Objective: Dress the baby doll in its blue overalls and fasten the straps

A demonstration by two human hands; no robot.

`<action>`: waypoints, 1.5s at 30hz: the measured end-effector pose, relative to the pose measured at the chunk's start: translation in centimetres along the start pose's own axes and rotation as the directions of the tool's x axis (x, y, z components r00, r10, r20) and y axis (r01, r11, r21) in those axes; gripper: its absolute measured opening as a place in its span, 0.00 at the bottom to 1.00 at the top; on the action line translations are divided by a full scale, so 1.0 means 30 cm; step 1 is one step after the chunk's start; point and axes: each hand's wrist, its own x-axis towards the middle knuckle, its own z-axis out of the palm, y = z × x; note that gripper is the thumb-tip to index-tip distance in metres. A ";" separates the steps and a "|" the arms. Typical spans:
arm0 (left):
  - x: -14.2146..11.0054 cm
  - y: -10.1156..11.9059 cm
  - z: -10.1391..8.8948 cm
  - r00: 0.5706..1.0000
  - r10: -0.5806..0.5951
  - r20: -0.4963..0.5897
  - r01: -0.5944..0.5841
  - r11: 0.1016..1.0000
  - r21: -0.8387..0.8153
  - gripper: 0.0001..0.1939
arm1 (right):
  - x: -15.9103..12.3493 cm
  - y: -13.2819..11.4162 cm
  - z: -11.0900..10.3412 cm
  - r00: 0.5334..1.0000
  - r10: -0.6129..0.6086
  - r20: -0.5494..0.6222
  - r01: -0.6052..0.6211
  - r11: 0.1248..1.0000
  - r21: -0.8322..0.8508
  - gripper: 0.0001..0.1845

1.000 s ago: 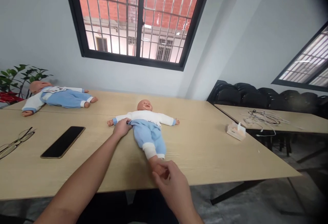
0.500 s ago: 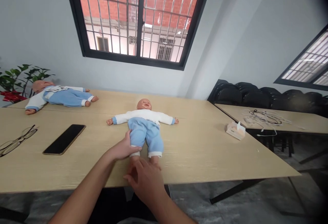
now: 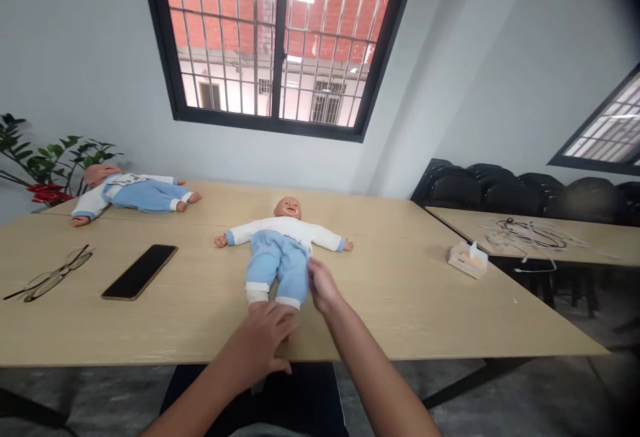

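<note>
A baby doll [image 3: 280,260] in a white top and blue trousers lies on its back on the table, arms spread and feet towards me. My left hand [image 3: 265,337] is over its feet by the table edge. Its fingers curl across the lower end of the doll's leg on the right and mostly cover the feet, with the thumb below. My right hand [image 3: 324,285] grips the same leg from its outer side, on the blue trouser cloth, and some of its fingers are hidden.
On the table [image 3: 390,303], a black phone [image 3: 140,273] and eyeglasses [image 3: 53,277] lie left. A second doll [image 3: 143,191] rests at the back left near a plant [image 3: 60,157]. A tissue box [image 3: 467,260] stands right. Cables [image 3: 533,233] cover part of another table before stacked chairs [image 3: 455,187].
My left hand has slid from the doll's leg on the left down to the feet. My right hand has left the feet and moved up to the outer side of the leg on the right.
</note>
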 end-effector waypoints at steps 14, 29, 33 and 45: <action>-0.132 -0.186 -0.031 0.964 -0.110 -0.243 0.007 0.921 -0.390 0.09 | 0.043 0.039 -0.131 0.990 0.003 0.141 -0.013 0.997 0.072 0.22; -0.260 -0.204 -0.102 0.920 -0.319 -0.228 0.098 0.750 -0.655 0.08 | 0.135 -0.055 -0.174 0.950 -0.300 -0.090 0.128 0.634 -0.763 0.12; -0.251 -0.181 -0.095 0.936 -0.271 -0.224 0.073 0.774 -0.629 0.10 | 0.017 -0.010 -0.124 0.902 -0.417 -0.114 0.242 0.706 -0.666 0.15; -0.261 -0.175 -0.095 0.956 -0.207 -0.209 0.036 0.789 -0.613 0.14 | 0.082 -0.029 -0.180 0.974 -0.208 -0.084 0.057 0.594 -0.803 0.07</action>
